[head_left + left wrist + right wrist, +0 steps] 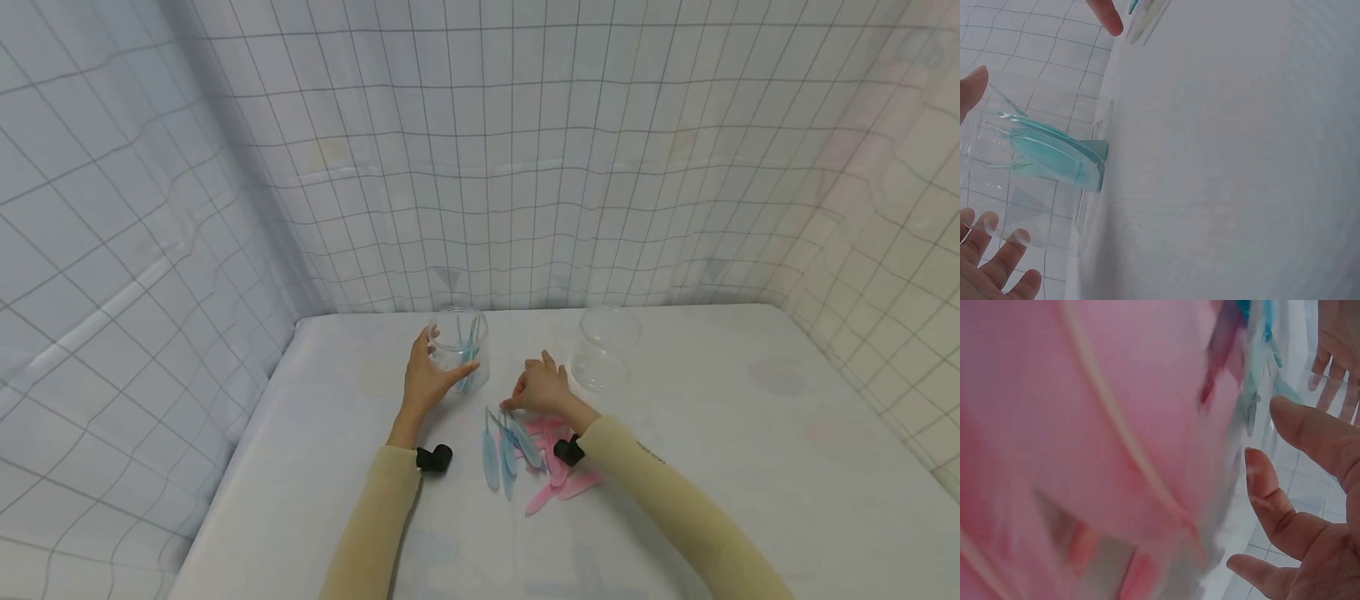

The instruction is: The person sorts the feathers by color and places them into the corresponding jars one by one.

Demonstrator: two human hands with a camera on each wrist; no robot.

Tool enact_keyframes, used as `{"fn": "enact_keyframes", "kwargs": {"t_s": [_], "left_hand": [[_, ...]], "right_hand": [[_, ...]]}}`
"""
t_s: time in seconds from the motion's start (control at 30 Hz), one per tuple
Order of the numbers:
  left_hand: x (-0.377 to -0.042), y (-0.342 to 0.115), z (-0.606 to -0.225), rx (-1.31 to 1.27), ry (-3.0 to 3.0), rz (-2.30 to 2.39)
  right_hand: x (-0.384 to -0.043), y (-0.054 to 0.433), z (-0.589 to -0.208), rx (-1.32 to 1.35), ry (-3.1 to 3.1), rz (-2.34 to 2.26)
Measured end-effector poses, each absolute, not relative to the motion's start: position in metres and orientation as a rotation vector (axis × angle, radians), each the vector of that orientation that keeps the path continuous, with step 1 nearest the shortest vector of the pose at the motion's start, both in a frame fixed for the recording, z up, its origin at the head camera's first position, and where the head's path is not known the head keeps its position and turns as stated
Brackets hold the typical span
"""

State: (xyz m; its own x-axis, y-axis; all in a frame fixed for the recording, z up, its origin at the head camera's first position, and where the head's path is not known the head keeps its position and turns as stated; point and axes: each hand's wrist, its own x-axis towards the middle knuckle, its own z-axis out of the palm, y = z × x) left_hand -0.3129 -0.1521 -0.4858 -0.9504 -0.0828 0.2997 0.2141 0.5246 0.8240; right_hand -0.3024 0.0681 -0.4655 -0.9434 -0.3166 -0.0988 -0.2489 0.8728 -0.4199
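My left hand (426,382) holds a clear round jar (448,357), thumb on the near side and fingers round the far side. Several light blue feathers (1054,153) stand tilted inside it, quills toward the mouth. Between the hands, several more blue feathers (491,467) lie on the table with their quills pointing away from me. At those quill ends is my right hand (542,387); its thumb and index finger are apart in the right wrist view, with a quill tip close by. Pink feathers (557,473) lie in a loose pile below the right wrist, partly hidden by it.
A second clear jar (606,360) stands on the white table (720,467) just beyond and right of my right hand. Checked cloth walls (510,192) enclose the back and both sides. Each wrist carries a small black camera (435,458).
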Motion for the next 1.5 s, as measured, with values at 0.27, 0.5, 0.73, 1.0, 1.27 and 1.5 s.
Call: {"fn": "enact_keyframes", "kwargs": {"t_s": [0.27, 0.5, 0.73, 1.0, 1.27, 1.5], "left_hand": [[-0.314, -0.152, -0.486, -0.109, -2.465, -1.386], [-0.313, -0.152, -0.485, -0.097, -2.467, -1.398], [-0.312, -0.154, -0.484, -0.107, -2.456, -1.401], [-0.311, -0.153, -0.483, -0.092, -2.474, -1.420], [-0.311, -0.151, -0.484, -0.082, -2.469, -1.409], [-0.312, -0.151, -0.485, -0.094, -2.453, -1.411]], "right_hand": [[-0.297, 0.064, -0.463, -0.474, 2.892, -0.534], [-0.298, 0.058, -0.467, -0.503, 2.919, -0.416], [-0.292, 0.051, -0.462, -0.504, 2.914, -0.405], [-0.289, 0.050, -0.466, -0.489, 2.898, -0.476], [-0.295, 0.057, -0.464, -0.474, 2.877, -0.723], [-0.301, 0.065, -0.449, -0.465, 2.796, -1.012]]}}
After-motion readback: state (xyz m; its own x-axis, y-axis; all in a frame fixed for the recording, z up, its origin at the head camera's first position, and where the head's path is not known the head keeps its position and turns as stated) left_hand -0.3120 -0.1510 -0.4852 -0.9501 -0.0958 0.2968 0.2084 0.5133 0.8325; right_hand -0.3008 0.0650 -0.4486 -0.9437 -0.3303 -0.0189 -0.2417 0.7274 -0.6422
